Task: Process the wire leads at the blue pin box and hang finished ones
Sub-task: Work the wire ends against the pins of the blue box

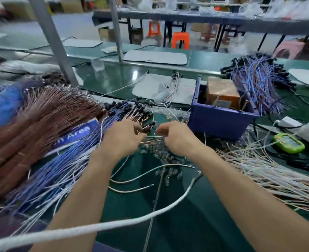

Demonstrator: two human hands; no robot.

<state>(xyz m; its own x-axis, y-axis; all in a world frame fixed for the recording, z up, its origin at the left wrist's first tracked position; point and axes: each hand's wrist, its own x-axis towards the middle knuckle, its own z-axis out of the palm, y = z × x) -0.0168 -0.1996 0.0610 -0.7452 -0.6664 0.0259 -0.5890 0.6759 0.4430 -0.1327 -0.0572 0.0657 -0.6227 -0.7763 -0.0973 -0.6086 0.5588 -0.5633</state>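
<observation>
Both hands meet over the green desk (168, 224): the left hand (122, 136) and right hand (175, 136) each have fingers curled shut, pinching the ends of a few thin coppery leads (152, 139) whose long axis runs roughly left to right between them. Just right of the hands stands the blue box (221, 119), a rigid plastic bin holding a brown carton (222, 92). Bundles of thin blue wires (59, 171) and brown wires (41, 115) fan out on the left, pale ones (270, 171) on the right.
</observation>
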